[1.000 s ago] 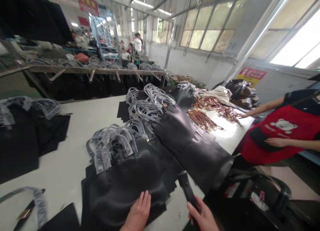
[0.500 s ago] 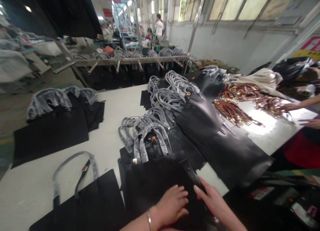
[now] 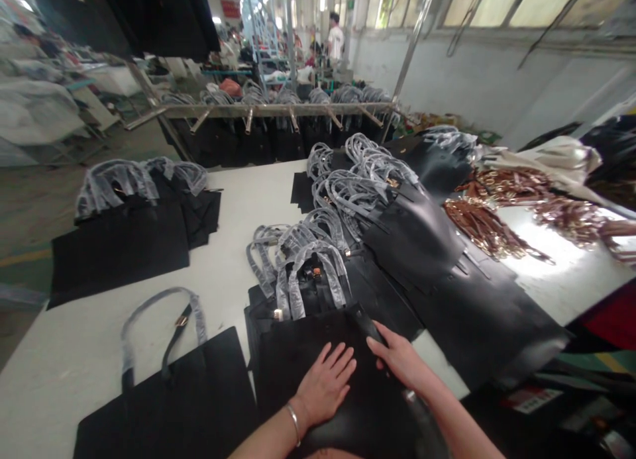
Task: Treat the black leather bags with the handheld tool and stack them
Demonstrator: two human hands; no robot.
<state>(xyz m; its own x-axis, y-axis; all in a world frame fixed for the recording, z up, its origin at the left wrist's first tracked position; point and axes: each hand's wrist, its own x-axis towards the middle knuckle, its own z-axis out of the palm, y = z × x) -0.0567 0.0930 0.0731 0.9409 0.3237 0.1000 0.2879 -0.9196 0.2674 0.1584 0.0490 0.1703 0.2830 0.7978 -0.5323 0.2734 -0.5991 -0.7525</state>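
My left hand (image 3: 325, 383) lies flat, fingers spread, on the top black leather bag panel (image 3: 293, 353) of a near stack. My right hand (image 3: 400, 361) is just to its right, closed around a long black strap-like piece (image 3: 422, 416) that runs along the panel's right edge. The stack's plastic-wrapped handles (image 3: 311, 273) arch just beyond my fingers. A bracelet is on my left wrist.
A single panel (image 3: 199, 406) with a wrapped handle lies at near left, another black pile (image 3: 124, 240) at far left. A long row of panels (image 3: 422, 247) runs back on the right beside copper-coloured hardware (image 3: 484, 227). A rack (image 3: 258, 111) of hanging pieces stands behind the white table (image 3: 233, 201).
The view swung left and down. My left hand slid forward and spread flat on the top panel; my right hand brought the black piece to the panel's edge. The co-worker's arms left the view.
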